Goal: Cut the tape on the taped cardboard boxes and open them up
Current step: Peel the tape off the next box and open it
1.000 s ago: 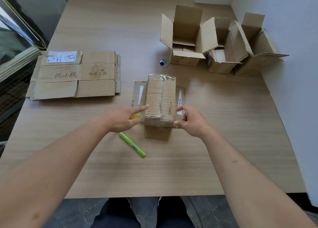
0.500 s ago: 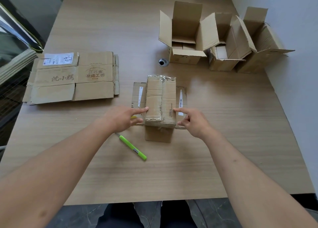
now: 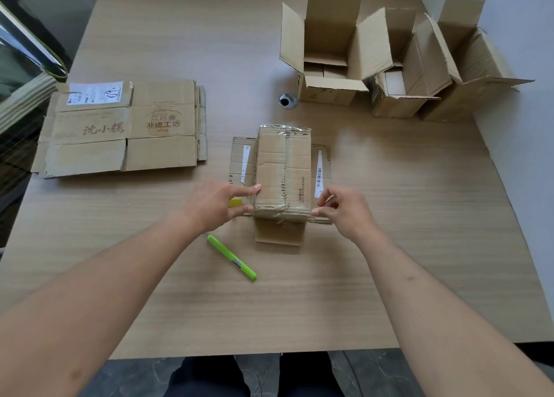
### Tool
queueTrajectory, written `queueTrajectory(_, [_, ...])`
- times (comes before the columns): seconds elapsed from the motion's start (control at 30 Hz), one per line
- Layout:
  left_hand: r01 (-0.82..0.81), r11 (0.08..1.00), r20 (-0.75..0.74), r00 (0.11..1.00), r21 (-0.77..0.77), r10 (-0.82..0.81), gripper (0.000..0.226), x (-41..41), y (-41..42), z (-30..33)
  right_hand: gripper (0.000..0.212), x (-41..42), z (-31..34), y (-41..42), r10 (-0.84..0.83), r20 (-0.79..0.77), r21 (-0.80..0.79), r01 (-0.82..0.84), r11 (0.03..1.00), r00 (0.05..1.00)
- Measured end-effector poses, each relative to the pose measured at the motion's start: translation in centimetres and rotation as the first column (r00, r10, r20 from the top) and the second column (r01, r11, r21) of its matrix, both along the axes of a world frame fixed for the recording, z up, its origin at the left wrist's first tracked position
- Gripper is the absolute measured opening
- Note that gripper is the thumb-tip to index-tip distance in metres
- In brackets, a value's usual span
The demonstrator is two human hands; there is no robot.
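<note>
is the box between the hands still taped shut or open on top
Still shut on top: the box has its two top flaps closed, meeting along a centre seam with shiny tape at the far end. Its side flaps lie spread flat on the table.

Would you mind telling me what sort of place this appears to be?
Probably an office or home workroom: a plain wooden desk with a cable grommet, opened cardboard boxes against a white wall, and flattened boxes stacked aside.

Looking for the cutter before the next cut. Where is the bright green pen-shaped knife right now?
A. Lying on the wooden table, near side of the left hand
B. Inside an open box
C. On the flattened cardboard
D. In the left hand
A: the bright green pen-shaped knife lies on the wooden table, with neither hand holding it.
</note>
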State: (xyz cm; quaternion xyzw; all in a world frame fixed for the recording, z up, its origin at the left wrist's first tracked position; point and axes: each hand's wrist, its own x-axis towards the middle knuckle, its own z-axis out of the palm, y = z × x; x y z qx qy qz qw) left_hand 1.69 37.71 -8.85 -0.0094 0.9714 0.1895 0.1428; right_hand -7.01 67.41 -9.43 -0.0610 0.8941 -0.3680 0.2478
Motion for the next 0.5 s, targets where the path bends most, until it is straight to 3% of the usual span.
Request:
queueTrajectory(0.1, [-0.017, 1.000, -0.012, 1.000, -0.023, 0.017, 0.049, -0.1, 0.4, 0.0, 0.030, -0.1, -1.2, 0.0, -0.094, -0.053, 0.008, 0.094, 0.996, 0.994])
queueTrajectory(0.23, [-0.024, 0.998, -0.036, 0.999, -0.050, 0.022, 0.048, -0.1, 0.9, 0.2, 0.027, 0.8, -2.4, 0.1, -0.079, -0.131, 0.109, 0.094, 0.990, 0.988])
queueTrajectory(0.3, [-0.028, 0.999, -0.038, 0.999, -0.046, 0.026, 0.048, -0.1, 1.1, 0.2, 0.018, 1.6, -2.2, 0.1, -0.060, -0.324, 0.165, 0.119, 0.979, 0.944])
queueTrajectory(0.37, [-0.032, 0.999, -0.033, 0.999, -0.036, 0.031, 0.048, -0.2, 1.3, 0.4, 0.015, 2.4, -1.3, -0.2, -0.058, -0.536, 0.098, 0.130, 0.987, 0.842])
queueTrajectory(0.43, [-0.032, 0.999, -0.032, 0.999, -0.035, 0.031, 0.048, -0.3, 1.4, 0.6, 0.021, 3.0, -0.4, -1.1, 0.053, -0.586, 0.029, -0.044, 0.999, 0.808])
queueTrajectory(0.5, [-0.029, 0.998, -0.036, 0.999, -0.048, 0.027, 0.049, -0.3, 1.5, 0.9, 0.029, 3.1, -0.4, -2.4, 0.260, -0.520, 0.076, -0.260, 0.963, 0.813])
